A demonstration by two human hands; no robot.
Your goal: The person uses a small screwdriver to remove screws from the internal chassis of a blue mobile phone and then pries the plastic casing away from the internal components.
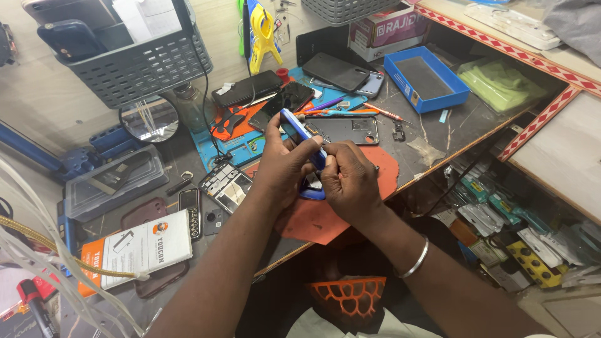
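My left hand (280, 164) grips a blue phone (299, 134), held on edge above an orange mat (350, 200). My right hand (349, 178) is closed against the phone's lower end, fingers pinched at its edge; whether they hold a small tool is hidden. A silver bangle (416, 258) circles my right wrist. Just beyond the hands lies a black phone back frame (344, 130), and a dark phone (283, 103) rests on a blue work mat (219, 149).
A grey basket (134, 66) with phones stands at the back left, a round mirror (150, 119) below it. A blue tray (426, 78) sits at the back right. Phone parts, a circuit frame (225, 184) and a white-orange box (138, 249) lie at left.
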